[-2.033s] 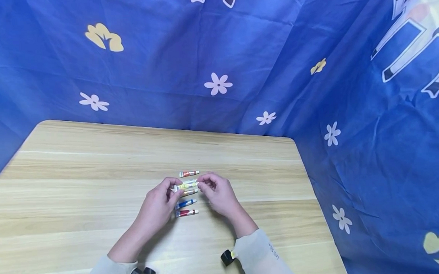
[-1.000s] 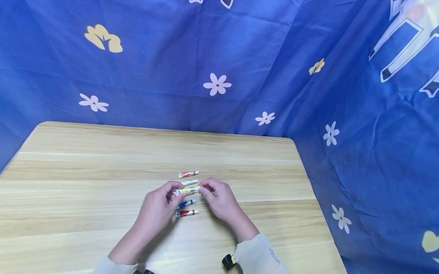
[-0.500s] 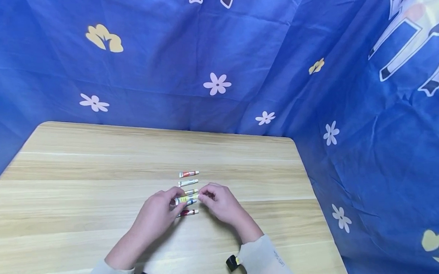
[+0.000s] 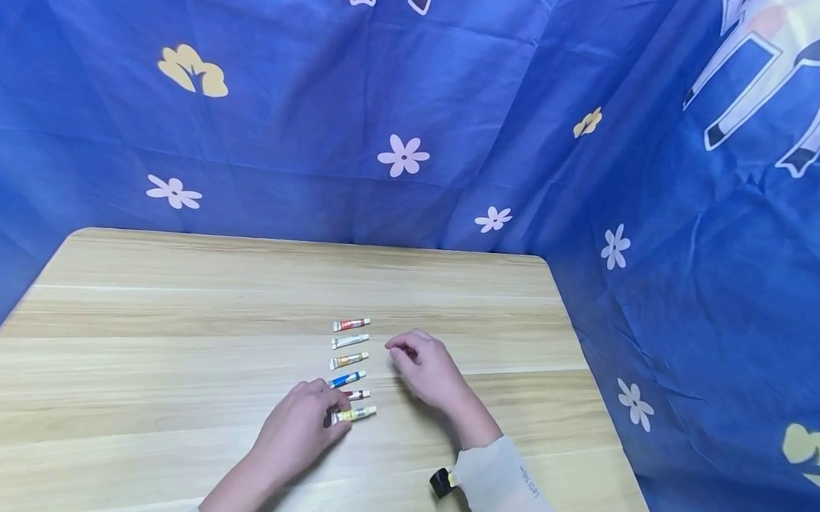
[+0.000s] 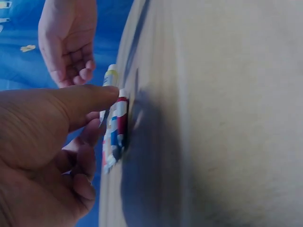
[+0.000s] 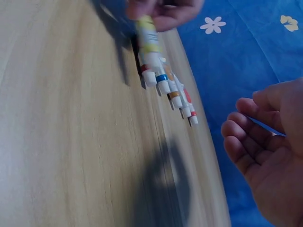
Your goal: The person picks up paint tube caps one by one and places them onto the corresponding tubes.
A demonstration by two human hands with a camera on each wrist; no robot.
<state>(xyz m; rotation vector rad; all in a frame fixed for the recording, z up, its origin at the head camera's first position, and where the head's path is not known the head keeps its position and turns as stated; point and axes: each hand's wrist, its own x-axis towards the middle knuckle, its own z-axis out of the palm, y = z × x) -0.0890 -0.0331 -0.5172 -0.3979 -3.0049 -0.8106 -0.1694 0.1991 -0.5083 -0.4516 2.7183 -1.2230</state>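
Observation:
My left hand pinches a yellow paint tube between thumb and fingers, its white cap pointing right. In the right wrist view the yellow tube is held above the wood. Just beyond it lies a dark red paint tube, partly covered by my left fingers. Farther up the column come a blue tube, an ochre tube, a white tube and an orange-red tube, caps all to the right. My right hand, fingers loosely curled, hovers right of the column, holding nothing.
A light wood table carries the tubes. Behind it and along its right side hangs a blue patterned cloth. A small black device is strapped at the right sleeve.
The left hand has carried the yellow tube toward me, past the ochre, blue and dark red tubes. The right hand has let go of its cap end and drawn off to the right.

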